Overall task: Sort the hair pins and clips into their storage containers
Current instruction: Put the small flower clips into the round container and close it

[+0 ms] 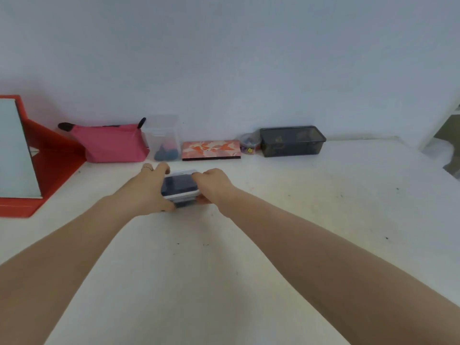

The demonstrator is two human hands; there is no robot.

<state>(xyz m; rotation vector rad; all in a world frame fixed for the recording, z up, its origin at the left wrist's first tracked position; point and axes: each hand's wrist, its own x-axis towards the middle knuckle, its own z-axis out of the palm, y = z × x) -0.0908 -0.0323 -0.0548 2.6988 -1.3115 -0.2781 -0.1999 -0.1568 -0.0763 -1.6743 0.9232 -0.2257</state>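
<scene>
Both hands grip a small clear box [181,189] on the desk [298,207]: left hand [146,190], right hand [211,186]. Its dark contents are blurred and partly hidden.

A small clear plastic box [181,188] with a closed lid and dark contents lies flat on the white worktop [298,207], held at both of its ends between the left hand [146,189] and the right hand [214,186]. What the dark contents are cannot be told. Against the wall at the back of the worktop stands a dark smoky rectangular container [292,141] with its lid on, small things dimly visible inside. Just beside its left end sits a small round clear tub [249,143] holding colourful small clips. Further left stands a tall clear container [164,138], upright, with dark blue and pink pieces lying at its bottom
</scene>
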